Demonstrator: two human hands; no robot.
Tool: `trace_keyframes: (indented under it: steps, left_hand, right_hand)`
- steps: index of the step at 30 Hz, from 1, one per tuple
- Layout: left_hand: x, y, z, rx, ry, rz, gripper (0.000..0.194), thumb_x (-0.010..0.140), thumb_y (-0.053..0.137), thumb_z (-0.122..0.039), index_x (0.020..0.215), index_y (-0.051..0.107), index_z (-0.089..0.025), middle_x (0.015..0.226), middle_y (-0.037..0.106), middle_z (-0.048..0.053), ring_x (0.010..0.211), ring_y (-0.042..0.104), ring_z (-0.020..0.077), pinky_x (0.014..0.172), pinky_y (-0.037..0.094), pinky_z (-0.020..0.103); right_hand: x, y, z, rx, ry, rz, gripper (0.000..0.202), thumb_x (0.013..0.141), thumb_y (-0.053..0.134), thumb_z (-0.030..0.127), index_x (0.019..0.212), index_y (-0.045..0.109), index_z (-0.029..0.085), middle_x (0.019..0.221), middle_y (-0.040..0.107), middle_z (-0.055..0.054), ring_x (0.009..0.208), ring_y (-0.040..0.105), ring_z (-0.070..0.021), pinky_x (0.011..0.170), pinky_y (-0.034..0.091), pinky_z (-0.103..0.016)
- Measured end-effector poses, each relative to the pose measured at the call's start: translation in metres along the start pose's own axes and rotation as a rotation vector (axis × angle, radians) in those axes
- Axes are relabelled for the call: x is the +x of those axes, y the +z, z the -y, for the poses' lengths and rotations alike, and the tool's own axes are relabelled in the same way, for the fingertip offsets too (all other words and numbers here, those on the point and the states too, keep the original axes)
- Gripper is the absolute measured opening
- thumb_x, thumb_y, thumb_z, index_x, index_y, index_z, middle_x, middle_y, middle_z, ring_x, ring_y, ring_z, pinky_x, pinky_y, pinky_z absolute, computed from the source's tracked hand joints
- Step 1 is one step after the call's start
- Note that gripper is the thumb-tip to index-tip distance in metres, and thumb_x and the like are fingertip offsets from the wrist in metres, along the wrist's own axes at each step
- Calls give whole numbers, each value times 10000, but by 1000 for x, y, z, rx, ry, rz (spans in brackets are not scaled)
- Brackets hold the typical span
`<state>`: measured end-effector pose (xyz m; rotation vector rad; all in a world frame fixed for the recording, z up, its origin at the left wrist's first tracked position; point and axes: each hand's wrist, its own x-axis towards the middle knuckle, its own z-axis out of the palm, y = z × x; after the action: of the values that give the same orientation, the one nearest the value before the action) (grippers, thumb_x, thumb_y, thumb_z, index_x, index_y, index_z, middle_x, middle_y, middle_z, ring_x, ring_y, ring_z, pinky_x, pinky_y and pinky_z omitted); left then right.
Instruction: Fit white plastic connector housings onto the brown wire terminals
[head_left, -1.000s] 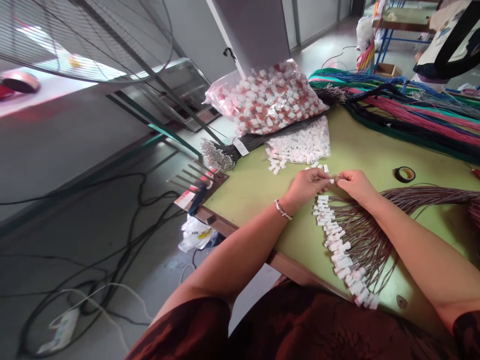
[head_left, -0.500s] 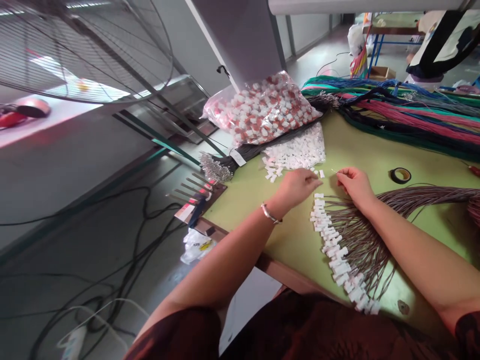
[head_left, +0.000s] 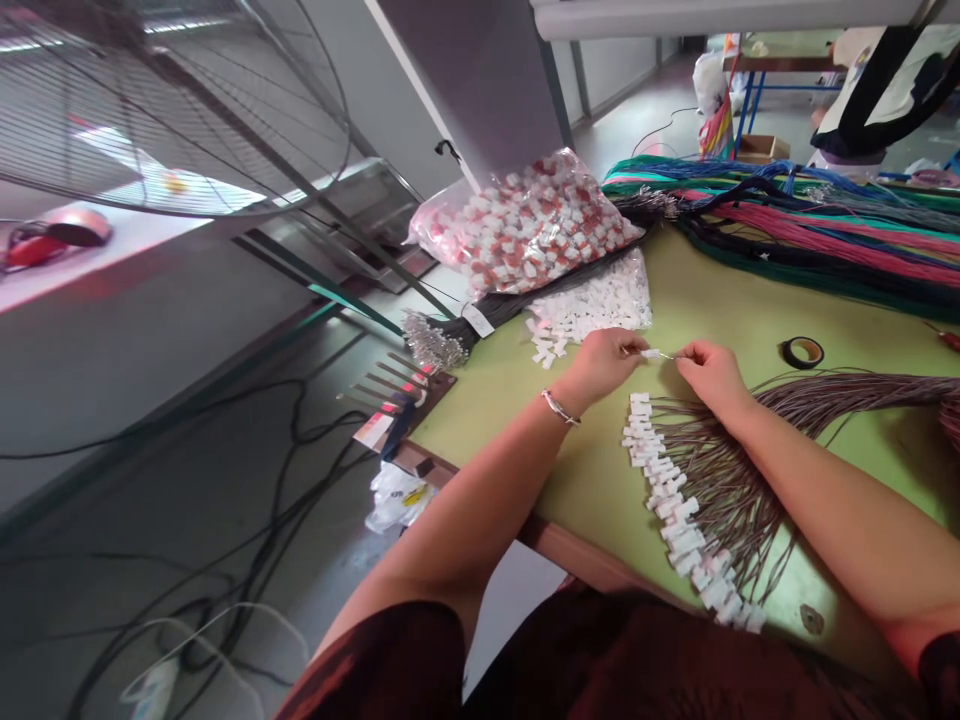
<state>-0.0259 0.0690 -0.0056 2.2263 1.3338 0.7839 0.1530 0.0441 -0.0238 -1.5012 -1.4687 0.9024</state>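
Observation:
Between the fingertips of my left hand [head_left: 609, 362] is a small white plastic connector housing [head_left: 651, 354]. My right hand [head_left: 706, 372] pinches a thin wire [head_left: 667, 357], whose end meets the right side of the housing; how deep it sits I cannot tell. Below my hands lies a slanting row of white connector housings [head_left: 679, 510] on brown wires [head_left: 731, 470], which run under my right forearm into a bundle. Left of my left hand, loose white housings [head_left: 550, 345] spill from a clear bag [head_left: 600, 295].
A big bag of white and orange parts [head_left: 525, 225] lies behind the housings. Coloured wire bundles [head_left: 810, 220] cover the table's back right, near a roll of black tape [head_left: 801, 352]. Metal prongs [head_left: 390, 380] stick out at the left edge. A fan [head_left: 225, 110] stands left.
My left hand has taken up a white connector housing, and it now meets the wire in my right hand. Before, the hands were apart, with a housing lying beside the left fingertips.

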Motion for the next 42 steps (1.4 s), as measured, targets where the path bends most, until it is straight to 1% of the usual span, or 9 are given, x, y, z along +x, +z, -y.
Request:
trace_keyframes:
  steps: [7,10,13,17,21,25,31,36,42]
  left_hand:
    - [-16,11,-8,-425,-249,-42,84,682,604,-153,729,673,-147,673,672,24,610,589,123,585,463,236]
    - [-18,20,-5,-504,-347,-98,135,693,560,-128,773,669,-140,634,648,17,580,583,116,562,466,231]
    - [-13,22,-7,-414,-295,-118,180,713,543,-128,824,683,-151,665,651,19,585,570,115,587,464,241]
    - [4,24,-22,-226,-166,14,170,725,622,-241,855,696,-160,724,663,49,641,580,155,659,457,286]
    - [16,40,-37,5,-94,114,188,668,692,-266,818,691,-154,705,634,70,692,580,210,690,445,318]
    - [10,48,-31,70,-55,105,56,704,625,-172,731,674,-170,731,634,75,726,577,211,711,445,321]
    - [-9,25,-10,-443,-235,-44,50,747,587,-156,795,602,-161,720,628,26,646,568,125,629,460,263]
    - [-17,18,-12,-934,-415,-115,134,682,673,-169,776,588,-126,625,604,1,537,554,80,545,441,227]
    - [-18,23,-15,-1102,-443,-79,137,628,702,-147,751,654,-110,660,643,12,610,580,77,661,480,243]
  right_hand:
    - [-8,3,1,25,-84,81,100,614,523,266,585,549,174,503,476,42,496,392,-98,504,315,-240]
    - [-8,2,3,19,-76,15,83,608,526,261,589,541,182,503,480,36,502,405,-103,503,325,-241]
    - [-1,-5,6,262,90,-116,79,625,499,279,613,484,203,462,394,61,435,345,-92,439,296,-238]
    - [6,-11,10,574,262,-200,100,610,479,258,615,385,224,435,286,90,371,229,-76,362,203,-234]
    - [5,-9,7,560,264,-237,105,609,510,270,636,422,221,442,307,88,372,262,-76,356,205,-233]
    - [4,-8,2,378,219,-163,111,604,551,303,616,507,202,441,371,73,396,316,-84,384,247,-240]
    - [-1,-9,8,202,151,-12,141,630,559,320,612,580,182,424,395,58,424,349,-94,425,269,-239]
    - [-6,-6,11,167,85,64,140,637,554,302,579,568,175,434,400,56,425,320,-81,431,249,-232]
    - [-8,-5,12,133,39,82,130,622,524,278,562,553,166,472,410,49,465,312,-77,456,245,-229]
